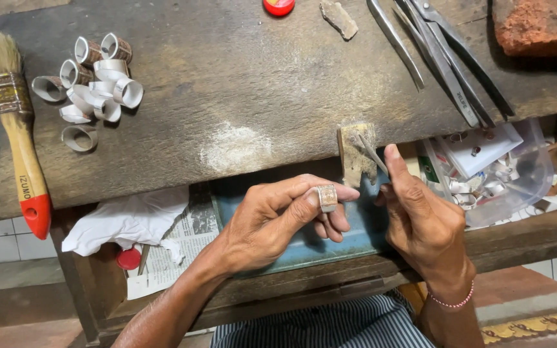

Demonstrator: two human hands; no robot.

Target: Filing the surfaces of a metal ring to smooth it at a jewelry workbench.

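Ring blanks (95,80), paintbrush (17,129) and shears (446,58) lie behind both hands

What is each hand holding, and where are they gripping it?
The left hand pinches a silver ring by its band between thumb and forefinger. The right hand grips a thin metal tool near its lower end.

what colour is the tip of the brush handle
Red, on the brush at left; the head view, the only one, shows it.

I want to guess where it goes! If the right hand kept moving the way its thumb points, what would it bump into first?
The right hand points up and away, holding a thin metal tool. That tool already seems to touch the small wooden peg on the bench edge, so probably the peg, though depth is unclear.
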